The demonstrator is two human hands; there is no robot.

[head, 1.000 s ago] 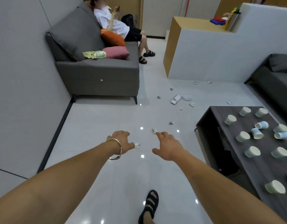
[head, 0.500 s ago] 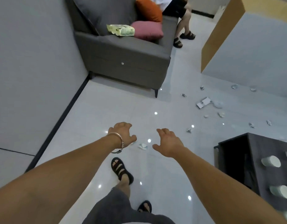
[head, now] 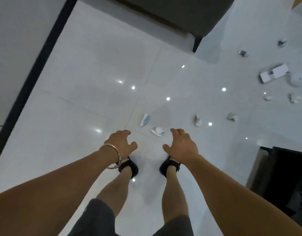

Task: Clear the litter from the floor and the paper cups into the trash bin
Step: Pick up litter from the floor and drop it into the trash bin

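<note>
A crumpled scrap is lying on the floor just ahead of the sandals, with a flat scrap lying just beyond it to the left. Two more scraps are sitting apart further right. Beyond them, far right, a small box is lying among litter bits. The sofa is standing at the far side, the bench at the near right, and the baseboard is running along the left.

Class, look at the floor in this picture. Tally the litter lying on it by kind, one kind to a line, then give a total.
Small crumpled scraps: 8
Flattened white carton: 1
Round white piece beside the carton: 1
Total: 10
</note>
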